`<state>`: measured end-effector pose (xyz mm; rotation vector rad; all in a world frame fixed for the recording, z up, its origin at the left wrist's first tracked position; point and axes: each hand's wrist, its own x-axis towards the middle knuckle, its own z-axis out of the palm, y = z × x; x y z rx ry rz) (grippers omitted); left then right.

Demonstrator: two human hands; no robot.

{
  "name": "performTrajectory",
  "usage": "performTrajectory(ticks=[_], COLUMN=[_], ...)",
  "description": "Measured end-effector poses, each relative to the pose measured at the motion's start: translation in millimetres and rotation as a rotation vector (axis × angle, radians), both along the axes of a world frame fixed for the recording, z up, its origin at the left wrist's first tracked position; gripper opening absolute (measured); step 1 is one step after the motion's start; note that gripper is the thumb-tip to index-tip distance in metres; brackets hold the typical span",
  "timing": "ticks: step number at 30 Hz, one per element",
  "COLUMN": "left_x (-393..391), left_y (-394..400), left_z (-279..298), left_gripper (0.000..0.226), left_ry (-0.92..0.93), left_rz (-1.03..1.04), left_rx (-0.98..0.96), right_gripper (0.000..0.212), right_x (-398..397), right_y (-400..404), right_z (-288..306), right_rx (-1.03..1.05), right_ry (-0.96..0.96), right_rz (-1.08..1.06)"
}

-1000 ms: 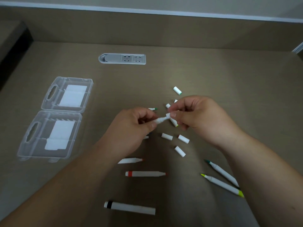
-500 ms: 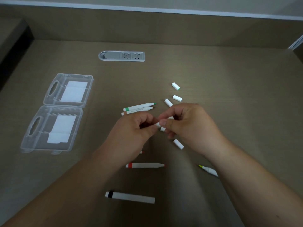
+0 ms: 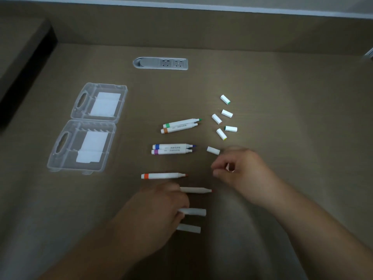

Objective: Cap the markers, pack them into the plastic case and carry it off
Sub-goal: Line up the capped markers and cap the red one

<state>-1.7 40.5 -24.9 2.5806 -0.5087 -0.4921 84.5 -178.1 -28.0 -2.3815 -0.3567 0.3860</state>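
While left hand grasps a red-tipped marker, tip toward right hand, right grip pinches a cap just beyond that tip.

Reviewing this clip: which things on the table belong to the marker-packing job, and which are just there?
Job:
uncapped markers
loose caps
open plastic case
left hand on a marker
right hand, pinching something small

Just there:
socket strip
table
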Motion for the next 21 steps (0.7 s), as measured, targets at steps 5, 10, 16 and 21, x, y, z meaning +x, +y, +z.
performTrajectory(ticks=[5,10,16,21], left_x=[-3.9,-4.6,-7.7,5.6], left_y=[5.1,3.7,-3.7,-14.7], left_z=[-18.2,-23.0,-15.3,-2.7], left_gripper=[0.004,0.013,0.020,0.032], left_ry=[-0.140,-0.164,-0.270,-0.357], left_rz=[-0.088,-0.066,0.109,0.135], left_rx=[0.171,0.167,0.056,0.070], right_gripper=[0.017,0.017,0.011,0.015], right_x=[-21.7,-30.5,-37.5,-38.7], right_y=[14.2,23.9,20.7,19.5], right_z=[-13.6,-30.5,-24.6,-5.7], right_rx=[-0.236,-0.290,-0.219,-0.135], right_ry=[-0.154,-0.242,-0.267,-0.383], right_rz=[0.247,0.203,0.177,0.209])
